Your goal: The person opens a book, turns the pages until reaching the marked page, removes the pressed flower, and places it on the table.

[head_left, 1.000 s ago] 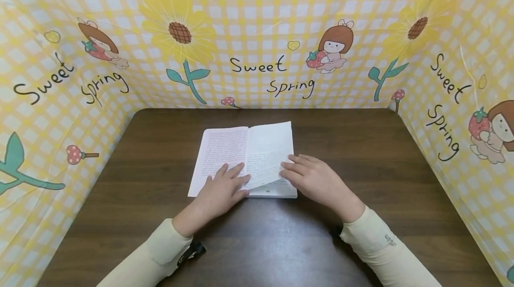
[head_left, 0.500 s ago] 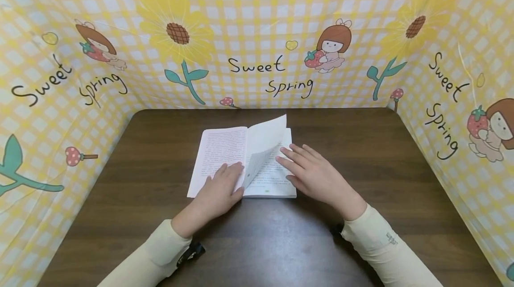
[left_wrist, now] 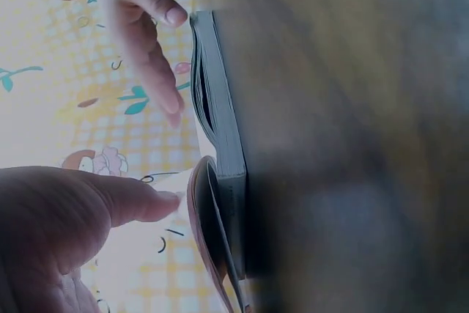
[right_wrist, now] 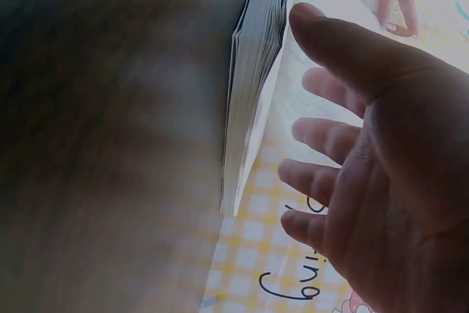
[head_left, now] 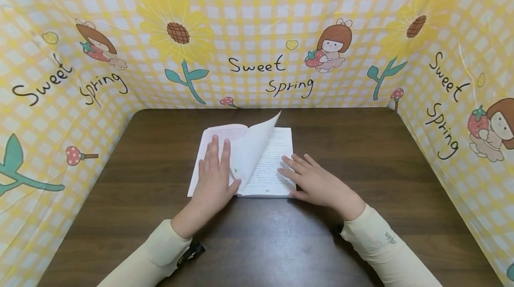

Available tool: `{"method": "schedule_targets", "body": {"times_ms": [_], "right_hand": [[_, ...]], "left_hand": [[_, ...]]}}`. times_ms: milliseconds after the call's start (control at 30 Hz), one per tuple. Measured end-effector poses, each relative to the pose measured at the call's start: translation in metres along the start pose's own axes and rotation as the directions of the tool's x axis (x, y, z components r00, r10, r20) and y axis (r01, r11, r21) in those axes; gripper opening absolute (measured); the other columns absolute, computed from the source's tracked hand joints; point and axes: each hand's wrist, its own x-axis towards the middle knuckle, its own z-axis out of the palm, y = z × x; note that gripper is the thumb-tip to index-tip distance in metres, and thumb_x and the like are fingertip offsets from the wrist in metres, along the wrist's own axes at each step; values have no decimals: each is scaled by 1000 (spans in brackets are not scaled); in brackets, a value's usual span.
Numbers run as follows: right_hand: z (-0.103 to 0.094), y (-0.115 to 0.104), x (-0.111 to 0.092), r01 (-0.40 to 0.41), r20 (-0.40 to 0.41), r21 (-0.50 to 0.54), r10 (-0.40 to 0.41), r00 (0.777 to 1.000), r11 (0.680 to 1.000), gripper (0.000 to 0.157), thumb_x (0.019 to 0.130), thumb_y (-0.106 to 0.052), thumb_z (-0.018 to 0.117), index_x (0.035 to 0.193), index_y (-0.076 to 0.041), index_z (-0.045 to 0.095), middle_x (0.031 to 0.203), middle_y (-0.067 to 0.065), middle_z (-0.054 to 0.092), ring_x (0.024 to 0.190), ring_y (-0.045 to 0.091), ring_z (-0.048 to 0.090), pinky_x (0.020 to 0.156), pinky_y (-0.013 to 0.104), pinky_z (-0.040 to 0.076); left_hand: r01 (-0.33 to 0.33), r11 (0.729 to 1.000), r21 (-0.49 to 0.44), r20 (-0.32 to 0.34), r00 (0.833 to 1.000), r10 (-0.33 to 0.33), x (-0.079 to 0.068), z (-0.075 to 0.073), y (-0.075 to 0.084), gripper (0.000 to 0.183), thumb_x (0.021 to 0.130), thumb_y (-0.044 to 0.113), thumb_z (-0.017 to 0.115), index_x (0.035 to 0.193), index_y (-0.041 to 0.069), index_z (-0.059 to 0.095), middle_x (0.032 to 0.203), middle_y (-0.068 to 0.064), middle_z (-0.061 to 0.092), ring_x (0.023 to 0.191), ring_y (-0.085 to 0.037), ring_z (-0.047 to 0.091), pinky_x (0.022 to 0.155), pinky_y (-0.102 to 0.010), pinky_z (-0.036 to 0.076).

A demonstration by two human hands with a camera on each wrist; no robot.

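Note:
An open book (head_left: 277, 157) lies on the dark wooden table, and one white page (head_left: 257, 144) stands lifted, curling over toward the left half. My left hand (head_left: 213, 180) is over the left half with its fingers straight, its thumb beside the foot of the curled page. My right hand (head_left: 317, 184) is at the right edge of the book, fingers spread and gently bent, fingertips over the printed right page. In the right wrist view nothing lies between the fingers and thumb of the right hand (right_wrist: 381, 130), and the thick page block (right_wrist: 256, 71) shows beside them.
The wooden table (head_left: 257, 242) reaches out around the book on every side. A yellow checked cloth (head_left: 257, 19) with flowers and lettering stands as walls at the back and both sides.
The page has swung from the right half up and leftward. My left hand has lifted and straightened its fingers; my right hand has let the page go and stays near the right edge.

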Motion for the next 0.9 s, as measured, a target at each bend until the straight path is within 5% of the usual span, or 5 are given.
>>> {"method": "schedule_targets", "body": {"times_ms": [167,500,667,900], "right_hand": [[0,-1,-1,-22,49,53,19,999,998,72,97,-45,69,158,-17,42,168,12,28,154,38,28,123,61,19],[1,-2,-1,-29,65,89,23,998,996,71,97,-45,69,156,-15,45,166,12,33,153,38,30,121,64,20],[1,-2,-1,-33,81,90,26,996,995,71,97,-46,67,156,-14,44,166,11,32,153,37,30,122,64,19],[2,-2,0,-46,103,111,35,994,993,67,99,-45,66,156,-15,46,166,12,33,153,36,30,123,64,16]], "left_hand": [[-60,993,99,18,998,59,1,-3,-1,124,78,26,90,166,16,2,171,-16,-14,157,-44,-7,113,-80,11],[-182,980,82,217,963,160,-2,-2,0,77,94,15,70,162,18,33,170,-12,23,155,-43,21,113,-77,22],[-164,986,32,288,946,148,-3,-4,1,62,99,13,63,158,17,42,167,-13,32,152,-44,29,109,-75,32],[-74,997,-18,403,912,75,-1,-5,-2,56,101,14,52,157,17,44,167,-16,29,153,-45,25,108,-77,31]]}}
